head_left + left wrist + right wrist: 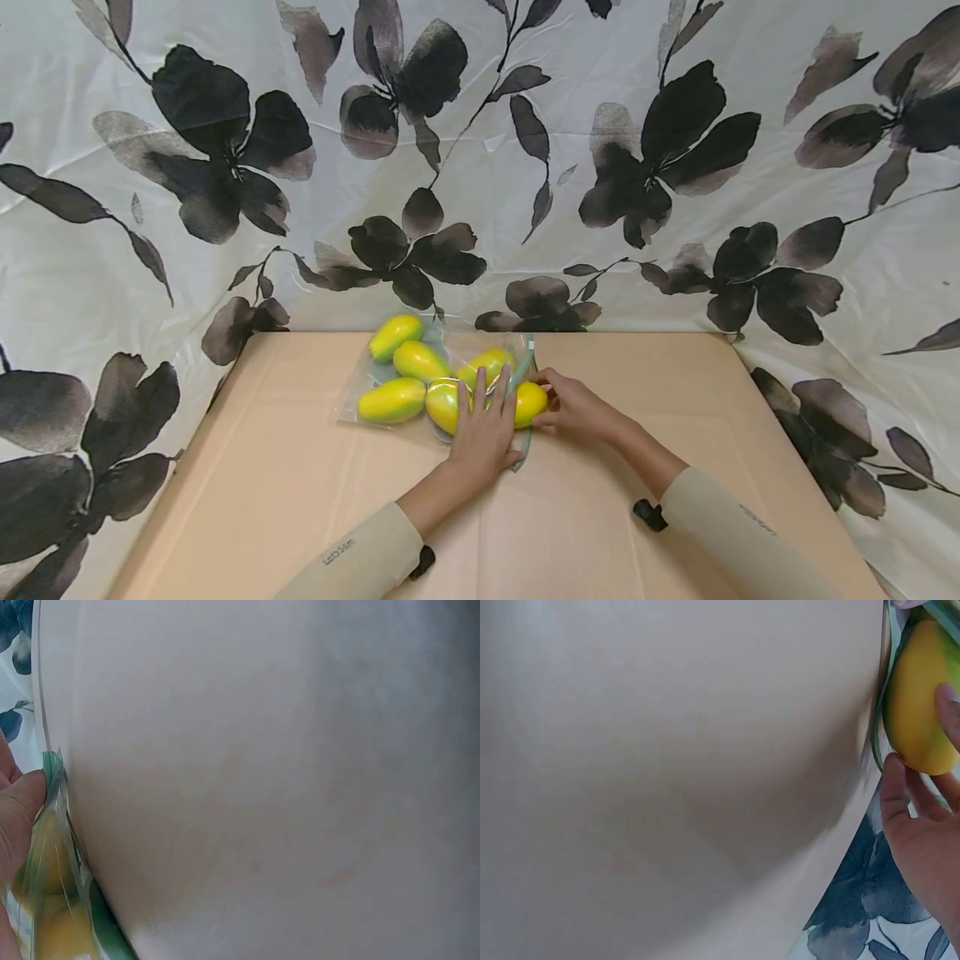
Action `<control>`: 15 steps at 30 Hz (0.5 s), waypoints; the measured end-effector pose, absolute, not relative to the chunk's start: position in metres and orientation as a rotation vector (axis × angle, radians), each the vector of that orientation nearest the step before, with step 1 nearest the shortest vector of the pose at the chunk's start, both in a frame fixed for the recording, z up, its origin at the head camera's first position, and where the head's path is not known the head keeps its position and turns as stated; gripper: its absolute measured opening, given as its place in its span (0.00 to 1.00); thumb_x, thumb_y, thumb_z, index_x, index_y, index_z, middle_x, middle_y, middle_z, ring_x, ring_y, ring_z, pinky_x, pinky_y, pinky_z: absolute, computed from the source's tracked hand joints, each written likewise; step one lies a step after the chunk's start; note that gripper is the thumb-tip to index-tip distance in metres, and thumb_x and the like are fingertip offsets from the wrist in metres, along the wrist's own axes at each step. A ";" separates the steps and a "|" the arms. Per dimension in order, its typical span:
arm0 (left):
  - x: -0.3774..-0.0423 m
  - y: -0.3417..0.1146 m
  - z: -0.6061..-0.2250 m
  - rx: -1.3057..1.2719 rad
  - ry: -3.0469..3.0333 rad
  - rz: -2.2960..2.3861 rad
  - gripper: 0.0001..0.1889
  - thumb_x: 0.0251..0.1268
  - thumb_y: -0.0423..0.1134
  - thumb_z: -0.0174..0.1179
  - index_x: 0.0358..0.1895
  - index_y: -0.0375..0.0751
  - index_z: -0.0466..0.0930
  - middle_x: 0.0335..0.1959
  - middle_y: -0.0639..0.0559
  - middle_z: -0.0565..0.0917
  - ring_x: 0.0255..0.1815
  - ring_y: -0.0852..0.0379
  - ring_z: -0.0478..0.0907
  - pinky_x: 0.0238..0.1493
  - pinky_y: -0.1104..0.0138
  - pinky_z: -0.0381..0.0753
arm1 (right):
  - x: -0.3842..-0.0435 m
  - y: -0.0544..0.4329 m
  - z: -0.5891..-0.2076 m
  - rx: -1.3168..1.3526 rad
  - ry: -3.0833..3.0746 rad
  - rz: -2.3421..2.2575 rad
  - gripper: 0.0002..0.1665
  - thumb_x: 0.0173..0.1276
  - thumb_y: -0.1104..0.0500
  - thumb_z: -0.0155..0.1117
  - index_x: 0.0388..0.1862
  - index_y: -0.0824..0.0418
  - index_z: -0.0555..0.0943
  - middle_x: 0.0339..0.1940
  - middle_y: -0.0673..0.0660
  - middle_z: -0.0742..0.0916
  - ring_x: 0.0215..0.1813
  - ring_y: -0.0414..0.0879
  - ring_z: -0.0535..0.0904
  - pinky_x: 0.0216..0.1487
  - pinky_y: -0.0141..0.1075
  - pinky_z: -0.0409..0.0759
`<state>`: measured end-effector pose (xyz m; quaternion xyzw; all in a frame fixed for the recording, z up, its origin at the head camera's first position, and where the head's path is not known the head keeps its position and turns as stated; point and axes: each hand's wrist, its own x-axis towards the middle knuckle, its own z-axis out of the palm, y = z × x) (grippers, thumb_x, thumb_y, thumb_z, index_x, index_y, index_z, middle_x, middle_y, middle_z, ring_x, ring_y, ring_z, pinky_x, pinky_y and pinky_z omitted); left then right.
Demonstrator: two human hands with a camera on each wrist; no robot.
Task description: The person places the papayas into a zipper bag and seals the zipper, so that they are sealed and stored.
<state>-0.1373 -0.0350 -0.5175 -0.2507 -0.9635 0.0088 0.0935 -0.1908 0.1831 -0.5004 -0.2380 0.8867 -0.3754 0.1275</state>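
Observation:
Several yellow-green mangoes [392, 400] lie in a clear zip bag [408, 429] with a green-edged mouth facing right. My left hand [480, 433] rests over the bag near its mouth, fingers straight and spread. In the left wrist view its thumb [22, 802] touches the green edge. At the mouth, my right hand [581, 406] holds one mango [531, 404] by its right end. The right wrist view shows this mango [922, 697] with fingertips around its lower end, beside the green strip. The left hand partly hides the mangoes beneath it.
The bag lies on a tan board-like tabletop [300, 483], near its far edge. Behind and beside it hangs white cloth [525, 192] with dark flowers. Each sleeved wrist has a small black device [649, 515].

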 end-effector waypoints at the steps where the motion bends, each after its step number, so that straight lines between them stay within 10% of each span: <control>1: -0.138 -0.035 -0.518 -0.744 -2.857 0.026 0.64 0.45 0.73 0.74 0.82 0.40 0.57 0.86 0.41 0.47 0.84 0.29 0.45 0.76 0.30 0.53 | -0.191 0.182 -0.501 -0.691 2.590 -1.094 0.40 0.64 0.56 0.78 0.71 0.65 0.70 0.64 0.62 0.81 0.54 0.53 0.82 0.55 0.40 0.84; 15: -0.139 -0.033 -0.520 -0.736 -2.854 0.016 0.65 0.44 0.73 0.74 0.82 0.41 0.55 0.87 0.41 0.45 0.84 0.29 0.46 0.74 0.29 0.54 | -0.201 0.168 -0.508 -0.498 2.670 -1.191 0.35 0.59 0.61 0.80 0.61 0.66 0.74 0.52 0.60 0.85 0.45 0.47 0.82 0.50 0.34 0.85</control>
